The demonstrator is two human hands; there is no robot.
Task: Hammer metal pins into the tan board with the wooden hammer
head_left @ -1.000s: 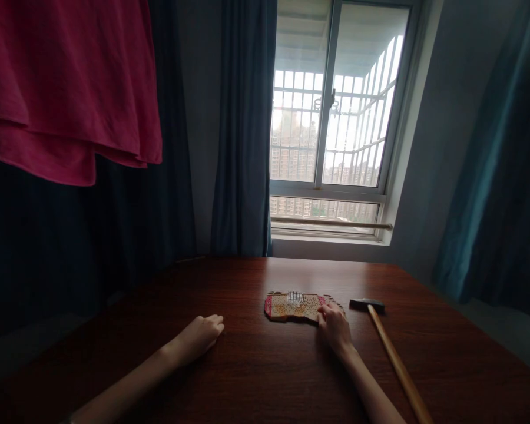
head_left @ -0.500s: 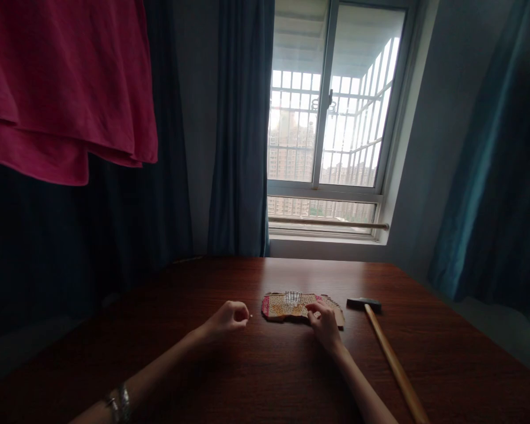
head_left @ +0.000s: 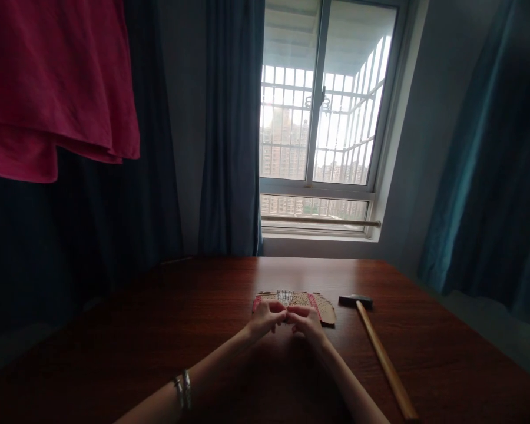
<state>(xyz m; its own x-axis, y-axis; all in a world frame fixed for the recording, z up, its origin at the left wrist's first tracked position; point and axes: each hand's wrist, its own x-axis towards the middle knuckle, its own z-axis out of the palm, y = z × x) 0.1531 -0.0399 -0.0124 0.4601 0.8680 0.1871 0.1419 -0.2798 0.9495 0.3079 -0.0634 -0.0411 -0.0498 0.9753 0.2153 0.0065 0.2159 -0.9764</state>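
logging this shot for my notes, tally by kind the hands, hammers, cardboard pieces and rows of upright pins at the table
Hands (left hand, right hand): 2
Hammer: 1
Cardboard piece: 1
Row of upright pins, too small to count singly: 1
Total: 5

Pink hanging cloth (head_left: pixel 62 82), blue curtains (head_left: pixel 232 135), barred window (head_left: pixel 315 118)

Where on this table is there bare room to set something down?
The table is bare left of the cardboard and left hand, and right of the hammer. There's room behind the cardboard too, toward the window. It's crowded at the cardboard's near edge, where that hand and the right hand sit close together before upright nails.
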